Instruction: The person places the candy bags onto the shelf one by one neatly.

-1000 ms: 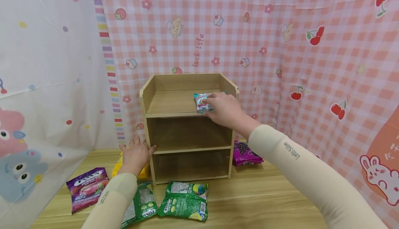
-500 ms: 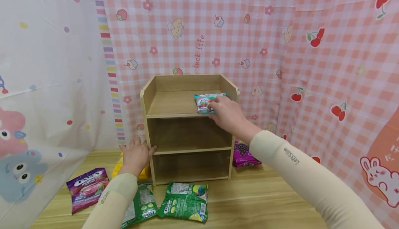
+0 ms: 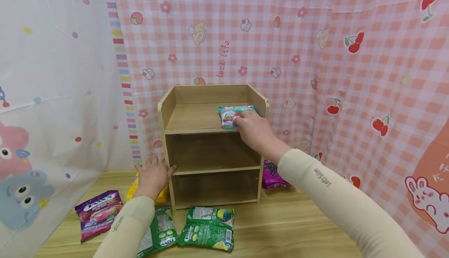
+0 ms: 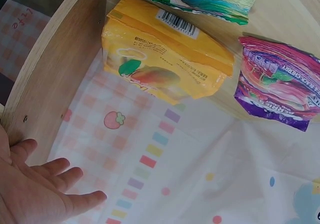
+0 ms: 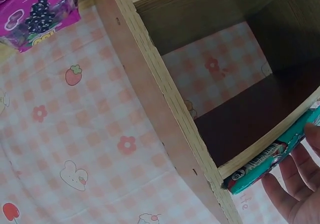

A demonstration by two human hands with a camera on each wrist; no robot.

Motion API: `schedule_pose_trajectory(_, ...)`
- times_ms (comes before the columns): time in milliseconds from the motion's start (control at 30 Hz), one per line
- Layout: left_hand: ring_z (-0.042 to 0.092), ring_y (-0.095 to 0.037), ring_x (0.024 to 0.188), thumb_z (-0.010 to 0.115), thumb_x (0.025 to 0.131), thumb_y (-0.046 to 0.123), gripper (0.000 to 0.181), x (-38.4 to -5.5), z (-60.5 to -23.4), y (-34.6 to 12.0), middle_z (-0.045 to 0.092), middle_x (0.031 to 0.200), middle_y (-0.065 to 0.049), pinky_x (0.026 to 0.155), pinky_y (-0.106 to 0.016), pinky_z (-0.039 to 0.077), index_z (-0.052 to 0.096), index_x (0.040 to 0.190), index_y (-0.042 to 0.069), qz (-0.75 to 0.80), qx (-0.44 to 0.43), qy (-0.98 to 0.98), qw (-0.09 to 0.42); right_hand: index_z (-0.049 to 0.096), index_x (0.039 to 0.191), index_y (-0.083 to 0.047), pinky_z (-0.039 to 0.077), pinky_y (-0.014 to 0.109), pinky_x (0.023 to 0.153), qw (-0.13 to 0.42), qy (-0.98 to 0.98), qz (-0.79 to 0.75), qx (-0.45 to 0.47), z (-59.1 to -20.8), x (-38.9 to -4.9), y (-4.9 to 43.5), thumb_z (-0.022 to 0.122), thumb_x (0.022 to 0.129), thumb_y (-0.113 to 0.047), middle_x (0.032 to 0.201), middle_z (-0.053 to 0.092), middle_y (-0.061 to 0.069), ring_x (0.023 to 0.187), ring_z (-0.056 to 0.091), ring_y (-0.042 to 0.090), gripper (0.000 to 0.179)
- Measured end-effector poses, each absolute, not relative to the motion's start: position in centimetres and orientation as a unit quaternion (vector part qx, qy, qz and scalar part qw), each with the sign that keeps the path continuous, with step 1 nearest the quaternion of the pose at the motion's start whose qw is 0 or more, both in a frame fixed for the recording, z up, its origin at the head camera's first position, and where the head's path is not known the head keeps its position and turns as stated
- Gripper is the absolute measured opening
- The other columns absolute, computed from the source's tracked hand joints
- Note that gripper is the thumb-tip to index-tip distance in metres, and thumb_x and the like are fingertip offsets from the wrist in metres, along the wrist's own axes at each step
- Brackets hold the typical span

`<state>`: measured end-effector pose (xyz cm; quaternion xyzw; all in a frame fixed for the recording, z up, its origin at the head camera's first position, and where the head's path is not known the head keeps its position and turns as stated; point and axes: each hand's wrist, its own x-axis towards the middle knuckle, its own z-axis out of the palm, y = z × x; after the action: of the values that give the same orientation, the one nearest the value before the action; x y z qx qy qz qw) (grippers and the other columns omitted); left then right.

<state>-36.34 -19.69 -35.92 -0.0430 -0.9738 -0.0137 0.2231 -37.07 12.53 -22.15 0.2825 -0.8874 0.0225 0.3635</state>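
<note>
A small teal candy bag (image 3: 227, 114) lies on the top tier of a wooden three-tier shelf (image 3: 186, 114), toward its right end. Over the bag's right part, my right hand (image 3: 257, 131) touches it with loosely bent fingers. In the right wrist view, thumb and fingertips meet the teal bag (image 5: 262, 169) along the shelf's front edge. My left hand (image 3: 153, 176) is spread against the shelf's left side, thumb at the front edge. Beneath it, a yellow bag (image 3: 132, 189) is partly hidden; the left wrist view shows that mango-printed yellow bag (image 4: 160, 51) beside the side panel.
In front of the shelf lie two green bags (image 3: 207, 227), one partly behind my left forearm. A purple-red berry bag (image 3: 98, 213) is at the left. Right of the shelf sits a purple grape-printed bag (image 3: 275, 174). Printed cloth curtains (image 3: 287, 36) hang around the table.
My right hand has shifted slightly right and down across the teal bag, uncovering more of its face. The bag stays about where it was. My left hand has not moved.
</note>
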Motion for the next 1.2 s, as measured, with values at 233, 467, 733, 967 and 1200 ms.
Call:
schedule_pose_trajectory(233,0.044,-0.051,0.121,0.05,0.102,0.045,0.056,-36.3,-35.9,-19.7,0.051,0.124,-0.035,0.096,-0.081,0.024,0.067,0.114,-0.007,-0.015,-0.042,-0.974,0.221,0.075,0.099,-0.013,0.056,0.047,0.066,0.391,-0.877,0.007,0.28,-22.7,-37.5,12.3,0.067,0.092,-0.012,0.098,0.068,0.008,0.092,0.064,0.03,0.01)
schedule_pose_trajectory(467,0.044,-0.051,0.12,0.05,0.102,0.045,0.055,-36.2,-35.8,-19.6,0.051,0.123,-0.034,0.096,-0.08,0.025,0.068,0.111,-0.006,-0.012,-0.04,-0.975,0.22,0.074,0.099,-0.011,0.056,0.047,0.063,0.403,-0.875,-0.004,0.27,-22.9,-37.9,12.1,0.067,0.095,-0.019,0.095,0.067,0.009,0.087,0.064,0.031,0.011)
schedule_pose_trajectory(733,0.043,-0.051,0.122,0.049,0.102,0.045,0.056,-36.2,-35.7,-19.5,0.049,0.127,-0.035,0.097,-0.08,0.025,0.066,0.116,-0.006,-0.013,-0.035,-0.977,0.208,0.074,0.103,-0.013,0.056,0.047,0.065,0.375,-0.891,-0.006,0.256,-22.8,-38.0,11.8,0.065,0.093,-0.011,0.1,0.068,0.008,0.089,0.064,0.03,0.013)
schedule_pose_trajectory(967,0.042,-0.052,0.123,0.048,0.103,0.045,0.056,-36.1,-35.7,-19.5,0.048,0.13,-0.035,0.097,-0.08,0.024,0.065,0.12,-0.006,-0.014,-0.037,-0.978,0.203,0.073,0.108,-0.012,0.056,0.047,0.067,0.351,-0.903,-0.019,0.247,-22.7,-38.3,11.6,0.061,0.094,-0.013,0.104,0.067,0.01,0.091,0.062,0.031,0.018)
schedule_pose_trajectory(1200,0.041,-0.052,0.126,0.048,0.103,0.045,0.057,-36.2,-35.7,-19.5,0.047,0.133,-0.036,0.098,-0.08,0.023,0.064,0.123,-0.006,-0.015,-0.034,-0.979,0.202,0.069,0.115,-0.008,0.055,0.048,0.075,0.338,-0.907,-0.031,0.251,-22.9,-38.4,11.6,0.061,0.098,-0.029,0.109,0.064,0.012,0.095,0.06,0.032,0.029)
